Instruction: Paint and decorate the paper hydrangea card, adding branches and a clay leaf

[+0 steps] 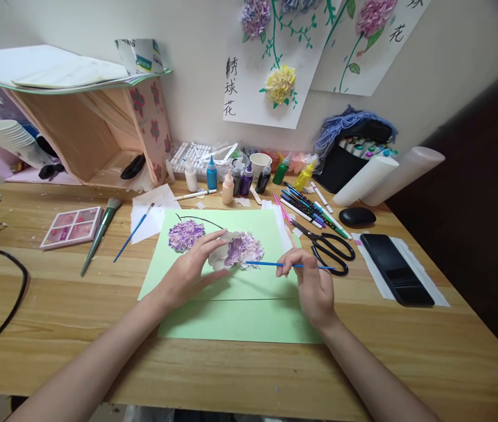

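L hand (194, 266), half-open, holds paint palette (218, 257) by its rim over green paper (240, 321); R hand (310, 281), curled in pen grip, holds blue brush (264, 264) w/ tip nr. palette's purple paint (234, 249).

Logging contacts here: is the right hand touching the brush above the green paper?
Touching: the head view shows the right hand pinching the brush, whose blue handle emerges on both sides of the grip.

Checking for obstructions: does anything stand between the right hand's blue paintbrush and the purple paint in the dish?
Nothing visible does: the blue paintbrush in the right hand has its tip at the purple paint.
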The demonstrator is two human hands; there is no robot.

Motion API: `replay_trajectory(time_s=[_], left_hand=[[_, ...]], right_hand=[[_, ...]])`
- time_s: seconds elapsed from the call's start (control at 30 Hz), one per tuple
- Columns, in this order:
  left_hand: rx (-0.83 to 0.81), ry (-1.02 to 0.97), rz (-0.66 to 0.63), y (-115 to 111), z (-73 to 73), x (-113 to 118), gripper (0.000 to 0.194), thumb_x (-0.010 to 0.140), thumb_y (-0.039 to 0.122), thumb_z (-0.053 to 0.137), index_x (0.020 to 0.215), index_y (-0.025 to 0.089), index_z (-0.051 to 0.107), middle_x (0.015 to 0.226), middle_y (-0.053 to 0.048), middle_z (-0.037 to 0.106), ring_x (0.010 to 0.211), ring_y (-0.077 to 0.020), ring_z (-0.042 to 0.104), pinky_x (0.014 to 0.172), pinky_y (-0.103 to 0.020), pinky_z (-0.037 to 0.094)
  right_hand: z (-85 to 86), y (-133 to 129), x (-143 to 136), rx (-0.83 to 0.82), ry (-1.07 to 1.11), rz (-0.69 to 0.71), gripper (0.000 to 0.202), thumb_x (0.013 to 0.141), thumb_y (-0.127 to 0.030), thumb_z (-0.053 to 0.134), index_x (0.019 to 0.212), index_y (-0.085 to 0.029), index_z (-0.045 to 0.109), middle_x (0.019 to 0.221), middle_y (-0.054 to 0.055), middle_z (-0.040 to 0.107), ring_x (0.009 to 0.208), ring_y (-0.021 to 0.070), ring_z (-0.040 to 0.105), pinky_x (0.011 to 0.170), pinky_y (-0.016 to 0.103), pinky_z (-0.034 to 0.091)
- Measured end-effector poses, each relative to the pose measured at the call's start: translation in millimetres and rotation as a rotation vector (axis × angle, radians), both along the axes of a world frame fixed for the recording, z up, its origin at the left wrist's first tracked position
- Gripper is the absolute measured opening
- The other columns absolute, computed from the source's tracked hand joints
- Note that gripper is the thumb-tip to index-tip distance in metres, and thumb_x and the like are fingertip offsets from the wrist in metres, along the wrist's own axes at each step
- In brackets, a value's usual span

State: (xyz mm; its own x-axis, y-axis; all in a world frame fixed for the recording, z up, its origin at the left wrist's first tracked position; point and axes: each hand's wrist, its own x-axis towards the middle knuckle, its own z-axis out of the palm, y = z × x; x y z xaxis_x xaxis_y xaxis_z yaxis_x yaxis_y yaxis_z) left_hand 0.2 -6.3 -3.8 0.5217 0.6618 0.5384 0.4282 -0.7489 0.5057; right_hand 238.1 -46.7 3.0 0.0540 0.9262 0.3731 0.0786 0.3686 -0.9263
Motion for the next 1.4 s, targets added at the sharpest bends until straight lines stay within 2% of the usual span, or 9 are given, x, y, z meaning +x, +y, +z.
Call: replay_trajectory(time_s=[0.4,0.47,0.63,0.73,0.87,1.0,1.17,1.33,1.4], left_hand=[[0.052,0.027,-0.003,0.7,-1.2,1.1,0.059,0.082,0.020,0.065,0.133,0.021,0.035,0.134,-0.017,0.049,0.124,-0.0237,0.049,0.087,-0.036,0.054],[0.050,0.024,0.005,1.4,-1.2,0.7,0.059,0.082,0.020,0.065,0.133,0.022,0.035,0.135,-0.017,0.048,0.124,-0.0240,0.049,0.087,-0.036,0.054],[0.054,-0.024,0.088,4.2,-0.6,-1.4,0.061,0.079,0.020,0.068,0.132,0.023,0.037,0.135,-0.015,0.050,0.125,-0.0248,0.048,0.088,-0.038,0.053],[0.061,-0.041,0.127,6.0,-0.9,-2.7,0.062,0.078,0.022,0.069,0.132,0.024,0.038,0.134,-0.015,0.050,0.125,-0.0261,0.048,0.085,-0.037,0.055],[0.090,-0.046,0.139,6.9,-1.0,-3.2,0.062,0.078,0.022,0.070,0.131,0.023,0.039,0.133,-0.015,0.051,0.125,-0.0269,0.048,0.080,-0.034,0.056],[0.095,-0.044,0.140,6.2,0.0,-2.5,0.061,0.077,0.022,0.071,0.131,0.022,0.040,0.132,-0.015,0.052,0.125,-0.0266,0.048,0.076,-0.031,0.056],[0.094,-0.045,0.143,5.9,1.0,-1.7,0.061,0.078,0.024,0.070,0.130,0.022,0.040,0.132,-0.015,0.052,0.123,-0.0270,0.049,0.076,-0.033,0.056],[0.084,-0.053,0.141,6.2,0.6,-1.8,0.062,0.077,0.022,0.071,0.130,0.022,0.040,0.132,-0.015,0.052,0.123,-0.0267,0.049,0.074,-0.032,0.056],[0.079,-0.063,0.137,6.3,0.7,-1.8,0.063,0.076,0.022,0.071,0.131,0.022,0.040,0.132,-0.015,0.052,0.123,-0.0263,0.050,0.073,-0.031,0.056]], right_hand=[[1.9,-1.7,4.5,0.081,-0.232,0.161,0.044,0.097,-0.044,0.028,0.074,-0.020,0.057,0.069,0.004,0.057,0.068,0.0178,0.054,0.063,0.033,0.041],[3.9,0.2,9.3,0.134,-0.217,0.106,0.046,0.096,-0.046,0.028,0.071,-0.020,0.057,0.066,0.004,0.056,0.065,0.0180,0.053,0.062,0.034,0.041],[5.7,6.3,27.7,0.212,-0.061,-0.206,0.049,0.097,-0.043,0.030,0.060,-0.021,0.053,0.051,0.001,0.049,0.051,0.0142,0.044,0.050,0.030,0.033],[2.4,6.9,31.7,0.125,-0.158,-0.175,0.050,0.096,-0.045,0.031,0.059,-0.021,0.053,0.049,0.001,0.049,0.047,0.0133,0.042,0.045,0.029,0.030],[-1.8,5.5,29.5,0.104,-0.283,-0.107,0.046,0.096,-0.046,0.034,0.063,-0.020,0.054,0.055,0.001,0.053,0.051,0.0134,0.045,0.049,0.029,0.035],[-1.0,4.8,29.6,0.158,-0.254,-0.175,0.046,0.096,-0.044,0.032,0.063,-0.021,0.053,0.056,0.001,0.053,0.053,0.0137,0.046,0.050,0.029,0.034],[0.7,5.0,29.4,0.110,-0.335,-0.095,0.045,0.096,-0.043,0.033,0.063,-0.021,0.054,0.056,0.001,0.053,0.052,0.0136,0.046,0.051,0.030,0.036],[0.8,4.5,30.4,0.177,-0.307,-0.181,0.046,0.097,-0.042,0.031,0.061,-0.021,0.052,0.055,0.001,0.052,0.052,0.0142,0.045,0.051,0.030,0.034],[1.4,4.6,30.4,0.159,-0.334,-0.156,0.046,0.097,-0.040,0.031,0.061,-0.021,0.051,0.054,0.001,0.051,0.051,0.0139,0.044,0.052,0.030,0.034]])
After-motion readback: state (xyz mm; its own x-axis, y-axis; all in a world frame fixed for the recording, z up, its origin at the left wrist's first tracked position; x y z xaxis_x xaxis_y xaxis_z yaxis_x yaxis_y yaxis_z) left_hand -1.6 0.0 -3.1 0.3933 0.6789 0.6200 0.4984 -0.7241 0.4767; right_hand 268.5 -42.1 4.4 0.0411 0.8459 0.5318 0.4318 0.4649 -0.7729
